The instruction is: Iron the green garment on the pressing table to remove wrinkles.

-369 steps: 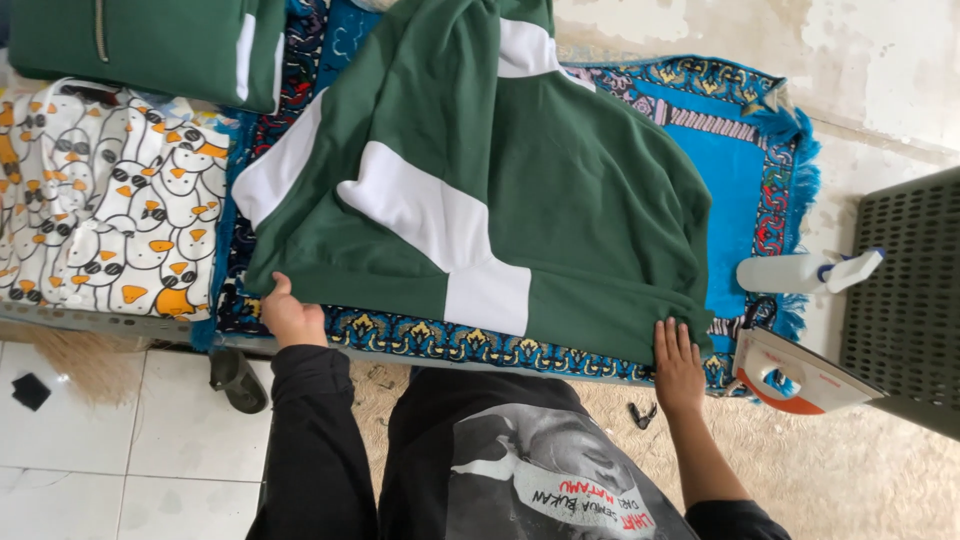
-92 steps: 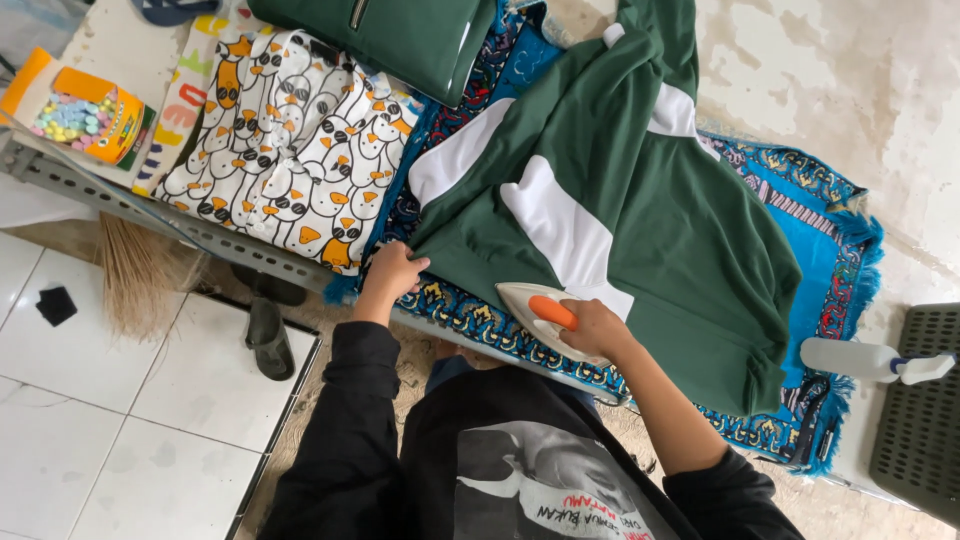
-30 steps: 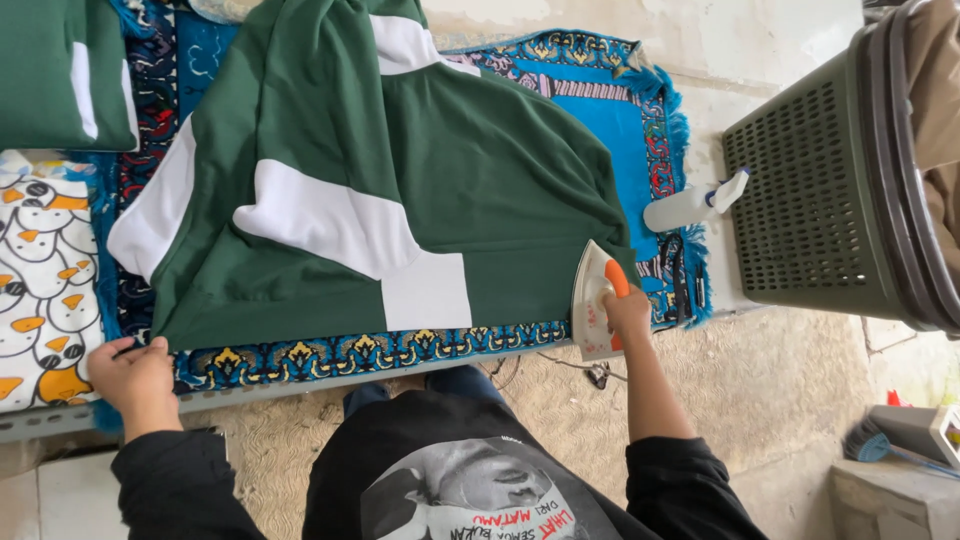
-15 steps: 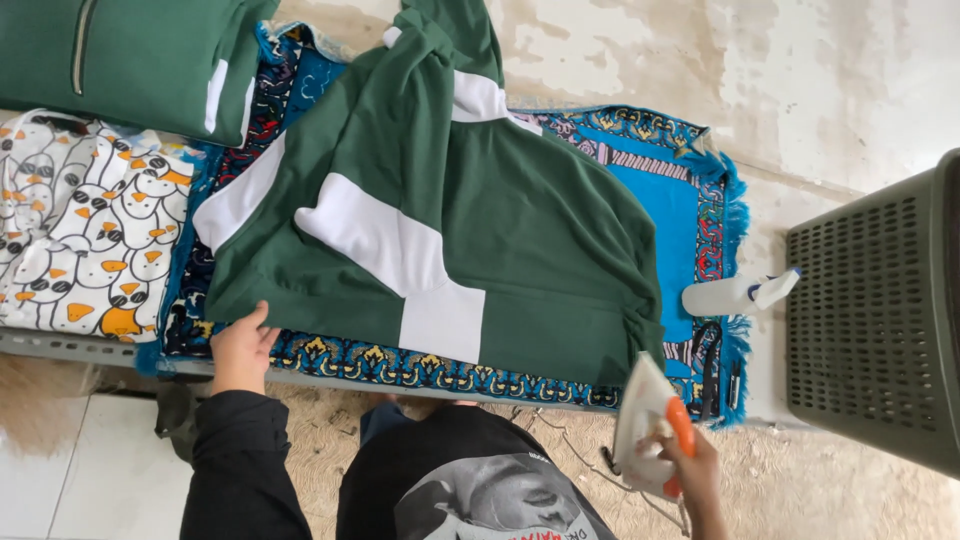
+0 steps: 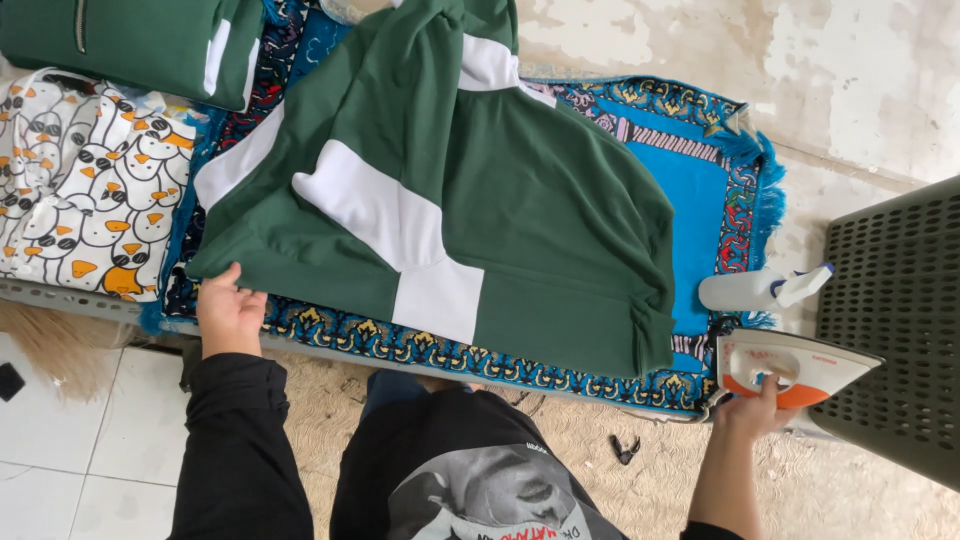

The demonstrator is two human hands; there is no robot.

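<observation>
The left hand [image 5: 228, 308] lies at about eight o'clock in the view, fingers spread and relaxed, their tips touching the lower left corner of the green garment [image 5: 520, 210] where it meets the patterned border of the mat; it grips nothing. The right hand [image 5: 752, 410], at about four o'clock, has its fingers curled around the orange handle of the white and orange iron [image 5: 795, 365], which sits at the right end of the surface, just off the mat's corner and clear of the cloth. The green garment, with broad white panels across its front, lies spread over the middle of the blue patterned mat [image 5: 700, 190], running from twelve o'clock down toward five o'clock, its right edge bunched in small folds. Just above the iron, at three o'clock, a white spray bottle [image 5: 745, 290] with a blue and white nozzle lies on its side beside the mat's fringe; whether anything is inside it cannot be told. Further right stands a dark perforated plastic basket [image 5: 890, 320], its contents out of view. At ten o'clock a white cloth printed with cartoon penguins [image 5: 85, 190] lies flat, and at eleven o'clock a folded green garment [image 5: 130, 45] with a white stripe rests above it.
</observation>
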